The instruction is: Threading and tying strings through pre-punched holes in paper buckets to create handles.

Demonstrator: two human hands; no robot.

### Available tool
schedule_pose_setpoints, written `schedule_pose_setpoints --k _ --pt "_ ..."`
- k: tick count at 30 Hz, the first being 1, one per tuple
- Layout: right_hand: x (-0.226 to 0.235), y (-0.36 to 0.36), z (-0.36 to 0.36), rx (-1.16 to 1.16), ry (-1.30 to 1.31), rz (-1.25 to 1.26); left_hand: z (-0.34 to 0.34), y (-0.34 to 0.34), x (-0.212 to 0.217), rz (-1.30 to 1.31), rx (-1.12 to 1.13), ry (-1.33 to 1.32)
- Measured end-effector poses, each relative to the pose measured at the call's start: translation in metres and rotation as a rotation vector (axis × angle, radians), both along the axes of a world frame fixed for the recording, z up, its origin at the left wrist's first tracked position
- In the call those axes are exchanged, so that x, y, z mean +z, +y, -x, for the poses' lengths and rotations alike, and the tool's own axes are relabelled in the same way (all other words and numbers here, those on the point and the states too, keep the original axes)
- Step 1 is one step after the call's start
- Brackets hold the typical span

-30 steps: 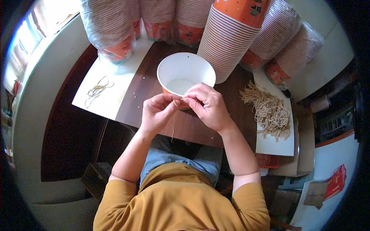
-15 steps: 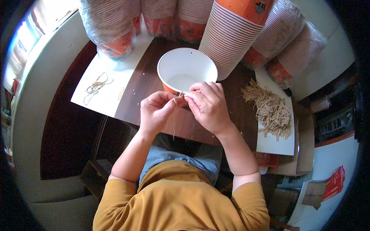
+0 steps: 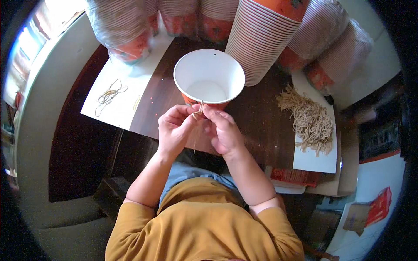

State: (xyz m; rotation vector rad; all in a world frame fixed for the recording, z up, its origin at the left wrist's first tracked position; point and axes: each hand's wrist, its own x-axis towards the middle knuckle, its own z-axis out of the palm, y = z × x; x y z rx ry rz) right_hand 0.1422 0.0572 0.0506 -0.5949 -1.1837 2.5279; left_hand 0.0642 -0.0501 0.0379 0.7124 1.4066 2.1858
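White bucket: orange outside, stands upright and open on the surface, directly beyond the hands; bucket (image 3: 209,67), surface (image 3: 267,119) dark brown wood-look. One small dark spot high on its far inner wall.
Twine: tan, thin (image 3: 201,107), at the bucket's near side just below the rim; a small loop or knot there, one loose tail hanging on the near side. Whether it passes through the wall, I cannot tell.
Left hand: just near of the bucket (image 3: 173,128); thumb and forefinger narrow, pinching the twine.
Right hand: close beside it (image 3: 225,132); thumb tip at the twine, other fingers curled beneath, partly blurred. Whether they grip it, I cannot tell.
Twine heap: many tan strands, tangled (image 3: 311,124), on the right, partly over a white sheet (image 3: 315,162).
Loose cords: a few, looped (image 3: 109,98), on the left on another pale sheet (image 3: 133,71).
Bare stack: nested buckets, pale rims, orange upper end (image 3: 263,39), at the far right of the open bucket, close by.
Wrapped stacks: clear film over similar buckets, far left (image 3: 119,30) and far right (image 3: 320,35).
Sleeves: mustard yellow (image 3: 130,228), forearms bare.
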Motion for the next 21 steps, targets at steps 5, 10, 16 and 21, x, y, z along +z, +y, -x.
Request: schedule_pose_setpoints --k 5,10,16,21 --pt "-0.015 0.003 0.007 -0.002 0.091 0.061 0.003 -0.003 0.000 0.046 -0.002 0.048" --pt "-0.012 0.006 0.006 -0.086 0.103 0.043 0.009 -0.005 -0.012 -0.011 -0.031 -0.007" --pt "-0.009 0.006 0.002 -0.116 0.061 -0.119 0.011 -0.007 -0.007 -0.198 -0.188 -0.312" --pt "-0.004 0.000 0.003 -0.161 0.132 -0.147 -0.001 0.000 0.008 0.039 -0.003 0.110"
